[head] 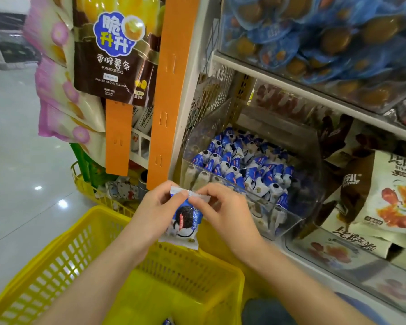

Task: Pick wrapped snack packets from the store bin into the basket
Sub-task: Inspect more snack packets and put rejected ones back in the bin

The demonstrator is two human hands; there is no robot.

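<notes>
Both my hands hold one cookie snack packet (185,222) above the yellow shopping basket (56,261). My left hand (158,207) has its fingers curled round the packet's left edge, with the thumb across the upper front. My right hand (223,214) pinches the crimped top seal between thumb and forefinger.

The blue-and-white packet hangs with its long axis nearly upright, seal at the top between my fingertips and lower crimp pointing down. That lower end sits just over the basket's far rim, so the open basket lies below it and a little toward me. I judge the next move to be a short drop or lowering rather than a reach. Either hand could let go first; the left has the fuller hold.

The clear plastic store bin (288,219) stands just beyond my right hand, so that hand is nearer for the next pick. Inside it lies the heap of matching packets (239,165). A scrap of blue at the basket's near edge may be another packet; I cannot tell.
</notes>
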